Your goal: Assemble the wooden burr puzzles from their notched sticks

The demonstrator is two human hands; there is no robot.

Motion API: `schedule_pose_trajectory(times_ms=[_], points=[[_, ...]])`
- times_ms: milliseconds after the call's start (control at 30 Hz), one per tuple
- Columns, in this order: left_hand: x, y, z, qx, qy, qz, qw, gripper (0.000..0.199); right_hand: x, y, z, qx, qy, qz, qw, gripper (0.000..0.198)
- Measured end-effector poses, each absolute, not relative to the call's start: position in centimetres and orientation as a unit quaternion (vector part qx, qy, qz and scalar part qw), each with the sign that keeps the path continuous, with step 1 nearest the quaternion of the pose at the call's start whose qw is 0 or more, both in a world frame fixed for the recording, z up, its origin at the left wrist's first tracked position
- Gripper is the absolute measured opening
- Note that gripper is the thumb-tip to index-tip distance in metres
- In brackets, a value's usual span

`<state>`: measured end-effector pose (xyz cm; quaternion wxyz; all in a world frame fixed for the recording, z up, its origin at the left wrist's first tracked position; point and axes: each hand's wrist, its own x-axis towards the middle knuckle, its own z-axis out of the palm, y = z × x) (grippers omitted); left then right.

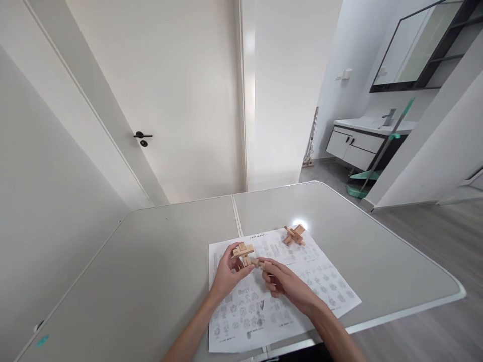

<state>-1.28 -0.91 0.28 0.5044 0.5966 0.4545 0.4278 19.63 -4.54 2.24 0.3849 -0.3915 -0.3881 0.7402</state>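
Observation:
My left hand [226,274] grips a partly joined wooden burr puzzle [243,250], built of several light notched sticks, above a printed sheet. My right hand [281,281] pinches the end of a wooden puzzle piece [255,262] whose other end meets the lower right of the puzzle; whether the two are joined I cannot tell. Beneath both hands lies the instruction sheet [271,319], covered with small grey diagrams. A second, darker wooden burr puzzle [295,235] rests on the sheet's far right corner, apart from my hands.
The grey folding table [158,271] has a pale rim and a seam down its middle. Behind it stands a closed white door [181,100] with a black handle [142,136]. At the right are a washbasin cabinet [354,146] and a green dustpan [356,191].

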Motion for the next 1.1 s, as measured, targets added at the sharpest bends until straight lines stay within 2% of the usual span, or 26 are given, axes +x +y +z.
schedule_pose_trajectory(times_ms=[100,167,267,400,667,1100], points=[[-1.2,-1.0,0.5,0.612,0.459,0.423,0.486,0.067,19.4,-4.4,2.4,-0.387,-0.432,0.715,0.39,0.043],[-1.1,-1.1,0.5,0.629,0.473,0.42,0.452,0.067,19.0,-4.2,1.8,-0.42,-0.468,0.664,0.405,0.051],[-1.1,-1.3,0.3,0.654,0.491,0.415,0.398,0.065,18.5,-3.8,0.7,-0.501,-0.532,0.534,0.425,0.057],[-0.9,-1.7,0.0,0.696,0.483,0.406,0.343,0.059,17.8,-4.0,0.6,-0.556,-0.586,0.387,0.446,0.052],[-1.0,-2.1,-0.4,0.738,0.468,0.392,0.288,0.054,16.5,-4.6,0.5,-0.593,-0.607,0.305,0.431,0.042],[-0.7,-2.0,-0.7,0.763,0.446,0.409,0.228,0.048,15.6,-5.1,0.2,-0.586,-0.639,0.264,0.422,0.046]])
